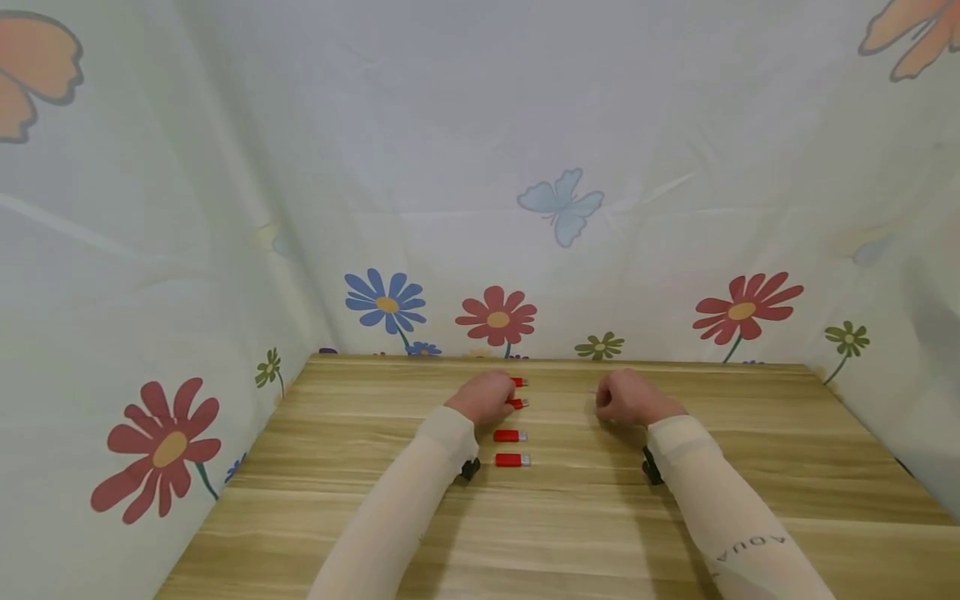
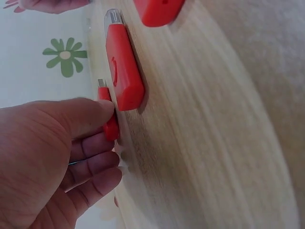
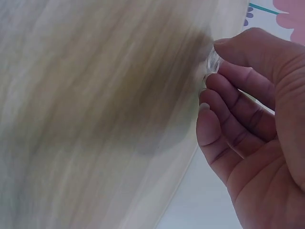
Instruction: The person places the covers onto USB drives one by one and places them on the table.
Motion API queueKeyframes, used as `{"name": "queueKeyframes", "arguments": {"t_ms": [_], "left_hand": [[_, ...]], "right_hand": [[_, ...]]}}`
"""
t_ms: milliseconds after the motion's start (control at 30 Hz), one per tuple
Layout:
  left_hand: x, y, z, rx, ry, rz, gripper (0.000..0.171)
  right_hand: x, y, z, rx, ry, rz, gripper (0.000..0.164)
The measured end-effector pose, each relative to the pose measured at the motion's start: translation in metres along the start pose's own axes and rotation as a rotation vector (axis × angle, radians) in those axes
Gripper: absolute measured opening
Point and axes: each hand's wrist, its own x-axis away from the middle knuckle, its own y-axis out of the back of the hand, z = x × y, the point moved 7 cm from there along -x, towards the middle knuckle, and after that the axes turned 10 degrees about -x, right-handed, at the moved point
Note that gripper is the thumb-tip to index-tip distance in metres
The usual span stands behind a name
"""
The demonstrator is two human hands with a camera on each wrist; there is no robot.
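Observation:
Several red USB drives lie in a column on the wooden table. Nearest the person are two with clear caps on: the front drive (image 1: 513, 460) and the one behind it (image 2: 125, 67). My left hand (image 1: 483, 397) pinches the third drive (image 2: 110, 126) by its red body between thumb and fingers, its bare metal plug pointing away from the palm. Farthest back, another drive (image 1: 519, 382) shows a bare plug beside the left fingers, its other end hidden. To the right, my right hand (image 1: 633, 397) pinches a small clear cap (image 3: 213, 62) between thumb and index finger, close over the table.
The wood-grain table (image 1: 570, 533) ends at a pale curtain (image 1: 450, 167) printed with flowers and butterflies, which rises behind it and on both sides. Both forearms reach in over the front part of the table, with dark wrist mounts (image 1: 651, 467) under the sleeves.

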Motion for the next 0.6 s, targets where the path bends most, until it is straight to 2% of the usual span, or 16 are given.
{"name": "queueKeyframes", "arguments": {"t_ms": [267, 433, 600], "left_hand": [[-0.0008, -0.0034, 0.0038, -0.017, -0.008, 0.02, 0.025], [-0.001, -0.0061, 0.008, 0.01, 0.0, 0.024, 0.027], [0.0023, -0.0028, 0.0101, 0.044, 0.002, 0.007, 0.026]], "right_hand": [[0.001, 0.0006, 0.0036, 0.014, 0.017, 0.002, 0.015], [0.0015, 0.0005, 0.0021, 0.02, 0.017, 0.005, 0.015], [0.0025, 0.0014, -0.0006, 0.017, -0.005, 0.012, 0.016]]}}
